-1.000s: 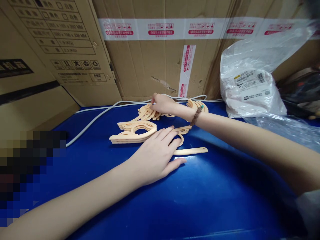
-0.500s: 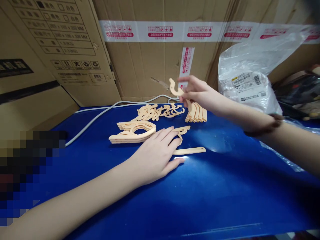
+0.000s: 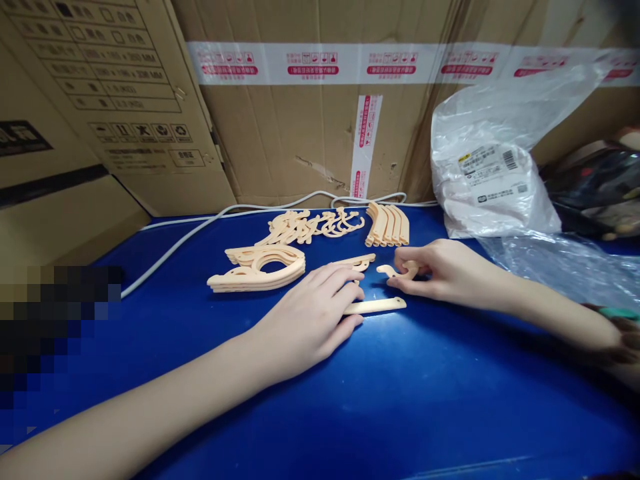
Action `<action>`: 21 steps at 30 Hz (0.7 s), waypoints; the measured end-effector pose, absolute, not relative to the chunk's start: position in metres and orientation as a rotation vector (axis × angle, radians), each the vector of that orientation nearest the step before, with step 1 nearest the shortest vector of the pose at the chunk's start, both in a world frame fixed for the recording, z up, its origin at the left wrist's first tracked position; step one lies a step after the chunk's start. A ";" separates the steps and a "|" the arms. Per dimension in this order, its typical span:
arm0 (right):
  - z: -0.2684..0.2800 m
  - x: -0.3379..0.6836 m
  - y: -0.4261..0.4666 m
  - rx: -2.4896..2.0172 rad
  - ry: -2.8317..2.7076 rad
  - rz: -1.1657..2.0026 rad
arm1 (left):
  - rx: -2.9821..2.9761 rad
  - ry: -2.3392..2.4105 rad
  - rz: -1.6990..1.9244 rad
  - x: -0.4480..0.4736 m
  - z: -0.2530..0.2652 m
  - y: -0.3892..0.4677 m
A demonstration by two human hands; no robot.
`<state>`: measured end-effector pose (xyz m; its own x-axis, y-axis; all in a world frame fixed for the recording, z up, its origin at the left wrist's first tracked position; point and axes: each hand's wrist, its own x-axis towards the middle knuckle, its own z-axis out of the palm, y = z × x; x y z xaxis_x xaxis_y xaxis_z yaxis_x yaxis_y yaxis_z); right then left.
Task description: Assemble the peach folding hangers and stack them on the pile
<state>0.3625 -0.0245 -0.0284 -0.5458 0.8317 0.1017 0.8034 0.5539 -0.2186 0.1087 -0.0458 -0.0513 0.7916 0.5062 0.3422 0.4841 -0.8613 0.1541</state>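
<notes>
The person's left hand (image 3: 320,313) is bare, with slender fingers and a slim thumb. It runs through a narrow, bare wrist into a smooth left forearm (image 3: 200,387), uncovered all the way to the picture's edge, where it looks broadest. The right hand (image 3: 445,270) is bare too, similarly slim, with tapering fingers; the right forearm (image 3: 555,310) is uncovered as far up as the bracelet. That bracelet (image 3: 627,333) is dark brown, soft-edged and rather thick, set above the wrist close to the picture's right edge. A teal-green ornament (image 3: 619,312) sits on its upper side. Blur hides the bracelet's weave and the ornament's exact shape. The fingernails are too small to make out clearly.
</notes>
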 end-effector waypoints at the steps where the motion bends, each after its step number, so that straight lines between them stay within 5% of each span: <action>1: -0.027 0.362 -0.026 -1.391 -2.615 0.177 | 2.894 0.813 0.561 0.109 -0.051 -0.045; 21: -0.020 0.366 -0.041 -1.418 -2.595 0.716 | 2.505 0.873 0.548 0.107 -0.049 -0.042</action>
<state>0.3660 -0.0407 -0.0196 -0.5620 0.8161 -0.1344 0.7697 0.4565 -0.4463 0.1074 -0.0416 -0.0489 0.7239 0.6534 0.2216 0.4836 -0.7096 0.5125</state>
